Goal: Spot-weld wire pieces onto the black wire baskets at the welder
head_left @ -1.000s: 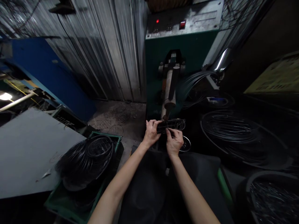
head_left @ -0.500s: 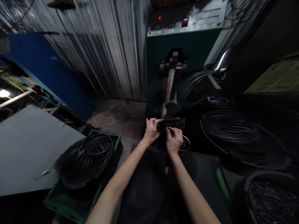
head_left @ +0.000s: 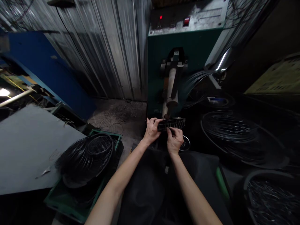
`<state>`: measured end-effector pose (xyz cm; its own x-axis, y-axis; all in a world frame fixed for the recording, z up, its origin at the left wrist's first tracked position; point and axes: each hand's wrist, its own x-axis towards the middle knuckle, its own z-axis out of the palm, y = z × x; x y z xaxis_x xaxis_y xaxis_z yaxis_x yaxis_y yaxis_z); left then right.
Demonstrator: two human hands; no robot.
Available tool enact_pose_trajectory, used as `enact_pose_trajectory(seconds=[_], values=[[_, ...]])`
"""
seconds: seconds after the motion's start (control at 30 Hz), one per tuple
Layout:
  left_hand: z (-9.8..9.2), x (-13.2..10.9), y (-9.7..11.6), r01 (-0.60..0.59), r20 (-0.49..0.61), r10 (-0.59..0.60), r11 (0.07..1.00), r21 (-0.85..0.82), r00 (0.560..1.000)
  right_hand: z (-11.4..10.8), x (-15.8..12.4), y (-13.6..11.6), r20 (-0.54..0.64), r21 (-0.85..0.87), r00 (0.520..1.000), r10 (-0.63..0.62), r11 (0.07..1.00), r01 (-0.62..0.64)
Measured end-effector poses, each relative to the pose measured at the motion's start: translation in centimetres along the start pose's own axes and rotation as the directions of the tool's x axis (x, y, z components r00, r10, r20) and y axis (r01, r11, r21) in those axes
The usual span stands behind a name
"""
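A small dark wire rack (head_left: 174,123), oval with thin cross wires, is held flat under the tip of the welding machine's arm (head_left: 172,89). My left hand (head_left: 152,129) grips the rack's left end, fingers curled over its rim. My right hand (head_left: 174,139) sits just below the rack's middle, fingers pinched on one of its wires. The arm's tip meets the rack near its left part. A round wire ring (head_left: 185,143) lies partly hidden behind my right hand.
The green welding machine (head_left: 185,43) with red lights stands straight ahead. A green crate (head_left: 110,137) with black wire rings is at lower left, beside a grey table (head_left: 25,147). Stacks of large wire rings (head_left: 231,128) lie right; a tub of wire pieces (head_left: 272,197) sits lower right.
Both hands and the rack have shifted slightly up toward the machine arm's tip. The grips look the same.
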<state>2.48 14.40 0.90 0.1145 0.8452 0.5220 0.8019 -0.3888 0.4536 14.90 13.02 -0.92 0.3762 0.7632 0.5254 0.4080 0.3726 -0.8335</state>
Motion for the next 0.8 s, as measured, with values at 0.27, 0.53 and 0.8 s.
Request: enact_pose_trajectory(seconds=[0.27, 0.53, 0.8], values=[[0.57, -0.67, -0.1, -0.03, -0.034, 0.031, 0.999, 0.018, 0.999, -0.28, -0.37, 0.05, 0.005, -0.004, 1.0, 0.031, 1.0, -0.031], [0.58, -0.58, -0.17, -0.048, -0.043, 0.048, 0.999, 0.01, 0.998, -0.23, -0.37, -0.05, 0.004, 0.026, 0.999, 0.042, 0.999, -0.042], [0.67, -0.65, -0.09, -0.038, -0.028, 0.038, 0.999, 0.01, 0.999, -0.09, -0.62, 0.31, -0.024, 0.066, 0.999, 0.033, 0.997, -0.031]])
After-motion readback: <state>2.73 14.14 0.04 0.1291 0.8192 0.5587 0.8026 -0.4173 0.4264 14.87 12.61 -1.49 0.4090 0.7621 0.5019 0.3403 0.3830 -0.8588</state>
